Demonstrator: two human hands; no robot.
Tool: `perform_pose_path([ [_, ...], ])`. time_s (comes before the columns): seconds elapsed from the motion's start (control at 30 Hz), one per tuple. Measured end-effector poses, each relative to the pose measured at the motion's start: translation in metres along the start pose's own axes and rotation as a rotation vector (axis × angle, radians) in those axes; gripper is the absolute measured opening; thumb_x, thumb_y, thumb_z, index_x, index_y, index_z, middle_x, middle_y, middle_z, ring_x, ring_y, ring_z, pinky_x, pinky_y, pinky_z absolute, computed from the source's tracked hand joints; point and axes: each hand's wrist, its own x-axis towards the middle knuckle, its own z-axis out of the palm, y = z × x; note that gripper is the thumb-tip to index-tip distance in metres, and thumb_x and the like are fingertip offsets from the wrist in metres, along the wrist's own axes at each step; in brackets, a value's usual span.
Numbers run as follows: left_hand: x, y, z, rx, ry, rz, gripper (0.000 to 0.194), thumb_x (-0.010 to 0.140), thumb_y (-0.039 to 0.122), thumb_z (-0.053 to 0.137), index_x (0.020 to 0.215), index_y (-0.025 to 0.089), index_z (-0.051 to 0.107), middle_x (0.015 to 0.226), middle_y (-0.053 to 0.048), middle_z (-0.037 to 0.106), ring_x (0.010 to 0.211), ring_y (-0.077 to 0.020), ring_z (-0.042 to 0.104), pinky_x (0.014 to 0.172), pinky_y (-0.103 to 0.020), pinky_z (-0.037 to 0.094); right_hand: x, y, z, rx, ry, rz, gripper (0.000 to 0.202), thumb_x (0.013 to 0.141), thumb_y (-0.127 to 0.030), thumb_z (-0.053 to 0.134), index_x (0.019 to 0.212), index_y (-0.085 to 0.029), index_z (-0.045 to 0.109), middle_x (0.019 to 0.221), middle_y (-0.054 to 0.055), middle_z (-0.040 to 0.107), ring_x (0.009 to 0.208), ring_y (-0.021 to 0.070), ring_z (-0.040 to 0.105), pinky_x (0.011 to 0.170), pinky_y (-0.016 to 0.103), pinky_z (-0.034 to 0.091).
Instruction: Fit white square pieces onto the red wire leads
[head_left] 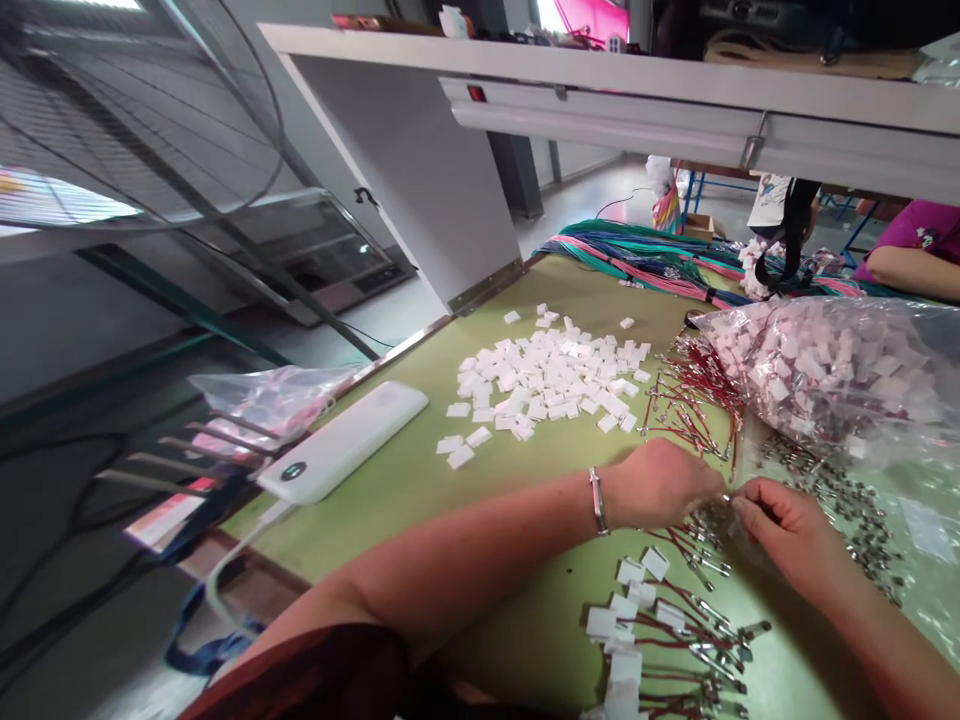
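My left hand (664, 484) reaches across the green table, fingers pinched together. My right hand (787, 525) meets it fingertip to fingertip, also pinched. A tiny shiny piece shows between the fingertips, too small to name. Just beyond the hands lies a bunch of short red wires (694, 395) with metal ends. To the right are many small metal terminals (855, 500). Nearer to me, several red wires carry white plastic connector housings (622, 670) at one end and metal pieces at the other. A heap of loose white housings (555, 370) covers the table's middle.
A clear plastic bag (840, 370) full of white housings stands at the right. Long cable bundles (622, 252) lie at the back. At the left edge is a white power bank (352, 440) with a cable. A shelf (600, 68) spans above; another person's arm (915, 270) shows far right.
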Motion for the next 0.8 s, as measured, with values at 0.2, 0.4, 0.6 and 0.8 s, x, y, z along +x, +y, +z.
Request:
perform_pose_path([
  [0.2, 0.002, -0.040, -0.011, 0.070, 0.109, -0.386, 0.038, 0.093, 0.048, 0.046, 0.089, 0.015, 0.064, 0.086, -0.006, 0.063, 0.082, -0.0194, 0.057, 0.071, -0.033, 0.045, 0.001, 0.007, 0.006, -0.312, 0.108, -0.243, 0.024, 0.093, -0.034, 0.045, 0.091, -0.022, 0.065, 0.080, 0.003, 0.070, 0.067, 0.0175, 0.063, 0.064, 0.030, 0.048],
  [0.4, 0.005, -0.049, 0.013, 0.158, 0.003, -0.450, 0.015, 0.092, 0.020, 0.050, 0.089, 0.012, 0.062, 0.091, -0.009, 0.061, 0.086, -0.0205, 0.056, 0.078, -0.035, 0.047, 0.005, 0.013, -0.008, -0.419, 0.301, -0.359, 0.024, 0.093, -0.031, 0.046, 0.096, -0.020, 0.067, 0.084, 0.005, 0.070, 0.071, 0.0170, 0.065, 0.067, 0.029, 0.050],
  [0.6, 0.009, -0.041, -0.002, -0.102, 0.204, -0.544, 0.024, 0.097, 0.026, 0.036, 0.089, 0.014, 0.055, 0.084, -0.007, 0.058, 0.073, -0.0171, 0.055, 0.066, -0.030, 0.045, 0.011, 0.020, -0.043, -0.407, 0.445, -0.262, 0.020, 0.090, -0.032, 0.050, 0.087, -0.021, 0.067, 0.080, 0.003, 0.071, 0.069, 0.0160, 0.064, 0.068, 0.027, 0.048],
  [0.8, 0.006, -0.043, -0.009, -0.414, 0.352, -0.584, 0.012, 0.091, 0.023, 0.043, 0.086, 0.018, 0.053, 0.072, -0.001, 0.058, 0.064, -0.0136, 0.051, 0.060, -0.027, 0.039, 0.014, 0.022, -0.060, -0.476, 0.293, -0.074, 0.024, 0.089, -0.035, 0.049, 0.085, -0.021, 0.068, 0.077, 0.002, 0.069, 0.067, 0.0164, 0.061, 0.064, 0.027, 0.045],
])
